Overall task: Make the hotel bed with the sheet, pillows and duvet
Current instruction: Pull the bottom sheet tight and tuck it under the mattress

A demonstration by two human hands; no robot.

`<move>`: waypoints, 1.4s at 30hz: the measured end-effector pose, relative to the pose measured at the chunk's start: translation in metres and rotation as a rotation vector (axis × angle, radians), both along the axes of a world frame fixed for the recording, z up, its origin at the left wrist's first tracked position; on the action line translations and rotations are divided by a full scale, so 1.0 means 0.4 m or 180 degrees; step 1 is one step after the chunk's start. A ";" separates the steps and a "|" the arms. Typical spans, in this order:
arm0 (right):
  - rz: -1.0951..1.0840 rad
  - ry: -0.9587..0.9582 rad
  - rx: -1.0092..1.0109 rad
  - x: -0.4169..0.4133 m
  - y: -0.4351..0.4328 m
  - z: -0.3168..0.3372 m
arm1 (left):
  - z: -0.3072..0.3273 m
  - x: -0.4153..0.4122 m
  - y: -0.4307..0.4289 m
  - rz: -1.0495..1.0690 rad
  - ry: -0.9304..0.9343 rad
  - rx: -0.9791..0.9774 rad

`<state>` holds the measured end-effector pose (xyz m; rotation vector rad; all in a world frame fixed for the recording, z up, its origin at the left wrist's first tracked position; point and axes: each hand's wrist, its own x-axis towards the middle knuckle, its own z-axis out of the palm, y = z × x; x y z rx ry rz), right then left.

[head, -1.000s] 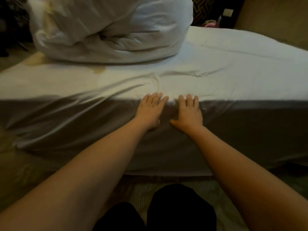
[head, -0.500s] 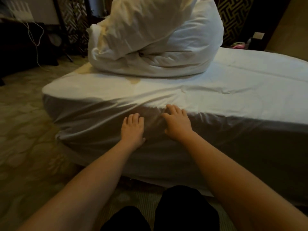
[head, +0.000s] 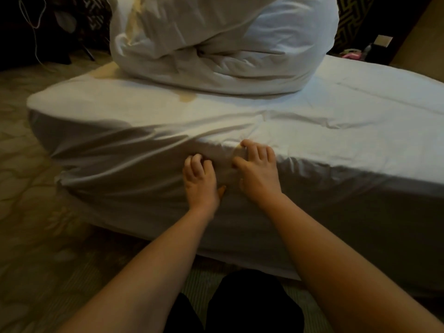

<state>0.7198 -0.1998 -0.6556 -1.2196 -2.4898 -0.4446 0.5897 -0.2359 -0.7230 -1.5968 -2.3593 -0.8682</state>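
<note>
Head view | sheet (head: 336,131) covers the bed, creased mid-frame | left hand (head: 200,181) and right hand (head: 258,171) both claw into sheet at near edge, bunching it | duvet (head: 216,44) heaped upper centre, unspread | pillows unseen | judged early: sheet being tightened.

Dim, warm light over here. Patterned beige carpet (head: 28,212) sweeps across the left, with a striped strip of floor (head: 197,282) down low. Top left it's dark, a thin white cable (head: 36,27) dangling. Top right, a geometric-patterned panel (head: 348,18), then a tan wall (head: 427,39).
</note>
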 end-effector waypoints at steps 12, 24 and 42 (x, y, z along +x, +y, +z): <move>0.0233 0.0355 0.0349 0.014 0.070 -0.067 | -0.117 0.008 0.086 0.0163 -0.1439 0.1239; 0.0295 0.0022 0.0283 0.021 0.048 -0.050 | -0.085 -0.034 0.036 -0.0854 0.0746 0.1136; -0.0127 -0.0996 -0.0962 -0.001 -0.080 0.069 | 0.076 -0.081 -0.097 -0.2150 0.0026 -0.0233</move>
